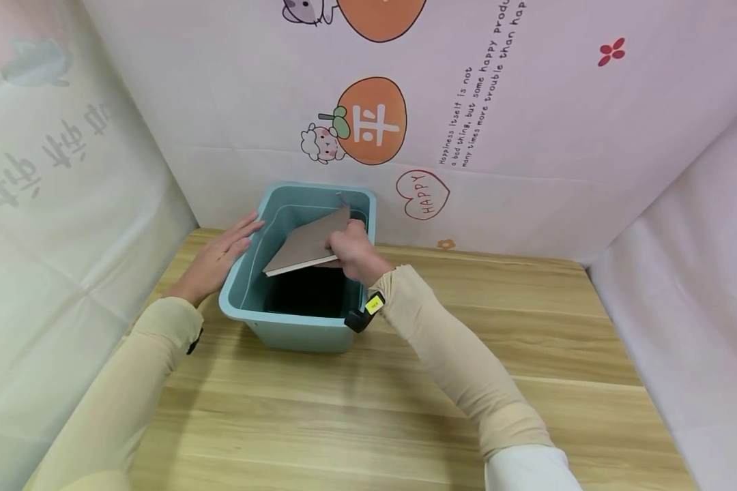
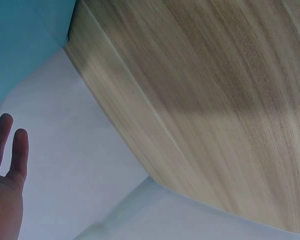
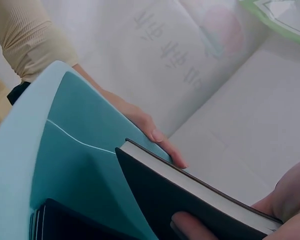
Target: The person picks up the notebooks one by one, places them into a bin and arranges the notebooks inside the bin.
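A light blue plastic bin (image 1: 301, 335) stands against the back wall. My left hand (image 1: 211, 262) rests against its left rim with the fingers extended; two of those fingers (image 2: 20, 155) show in the left wrist view. Inside the bin's mouth my right hand (image 1: 355, 251) grips a grey-brown hardcover notebook (image 1: 307, 240) by its right side. The notebook is tilted, and its pale page edge faces me. Seen from the right wrist, the thumb (image 3: 190, 227) presses one cover. Below it, dark books (image 3: 65, 222) lie in the bin, mostly hidden.
The bin is on a wood-grain table (image 1: 405, 409). White printed cloth (image 1: 528, 123) hangs behind it, with more cloth walls at the left (image 1: 55, 204) and right (image 1: 700, 273). A dark wrist device (image 1: 359, 319) on the right arm overlaps the bin's front right corner.
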The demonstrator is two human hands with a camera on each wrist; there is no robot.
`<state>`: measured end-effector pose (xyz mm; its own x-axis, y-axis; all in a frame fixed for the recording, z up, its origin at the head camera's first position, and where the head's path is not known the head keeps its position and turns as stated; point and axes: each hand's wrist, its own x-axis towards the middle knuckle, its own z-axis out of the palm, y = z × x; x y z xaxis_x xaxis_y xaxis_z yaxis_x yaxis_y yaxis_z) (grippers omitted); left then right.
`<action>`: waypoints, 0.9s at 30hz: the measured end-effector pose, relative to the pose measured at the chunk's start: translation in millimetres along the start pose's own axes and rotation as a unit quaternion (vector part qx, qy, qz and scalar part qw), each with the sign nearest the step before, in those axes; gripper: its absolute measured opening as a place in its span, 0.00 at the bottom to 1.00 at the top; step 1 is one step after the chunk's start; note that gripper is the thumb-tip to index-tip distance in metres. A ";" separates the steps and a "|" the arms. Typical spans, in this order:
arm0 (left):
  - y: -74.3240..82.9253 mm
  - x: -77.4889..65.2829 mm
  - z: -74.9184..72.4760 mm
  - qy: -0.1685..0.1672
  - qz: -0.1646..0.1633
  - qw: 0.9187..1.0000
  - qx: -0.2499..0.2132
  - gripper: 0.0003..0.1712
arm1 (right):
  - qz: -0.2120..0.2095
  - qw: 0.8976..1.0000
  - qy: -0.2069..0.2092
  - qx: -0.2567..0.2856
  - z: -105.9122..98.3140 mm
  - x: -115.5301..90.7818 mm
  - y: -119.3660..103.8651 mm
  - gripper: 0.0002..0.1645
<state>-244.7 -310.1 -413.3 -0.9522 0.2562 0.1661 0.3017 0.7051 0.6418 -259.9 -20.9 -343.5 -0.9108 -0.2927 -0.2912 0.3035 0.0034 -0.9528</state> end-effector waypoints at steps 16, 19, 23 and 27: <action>-1.0 -0.1 0.3 -0.001 -0.006 1.000 -0.001 0.27 | 0.027 1.000 0.006 0.013 15.5 6.4 7.3 0.53; -1.9 0.3 0.7 -0.001 -0.005 1.000 -0.001 0.27 | 0.032 0.999 0.000 0.020 16.9 6.7 8.4 0.51; -3.5 1.4 0.8 -0.001 -0.004 1.000 -0.001 0.27 | 0.033 0.998 -0.013 0.044 19.4 7.2 8.6 0.48; -3.0 1.4 0.2 0.000 -0.005 1.000 -0.002 0.27 | 0.033 0.998 -0.014 0.058 23.6 8.5 8.7 0.49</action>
<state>-246.9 -311.7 -415.2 -0.9554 0.2488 0.1593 0.2915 0.7053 0.6462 -258.4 -46.0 -352.3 -0.8806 -0.3213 -0.3483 0.3939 -0.0875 -0.9150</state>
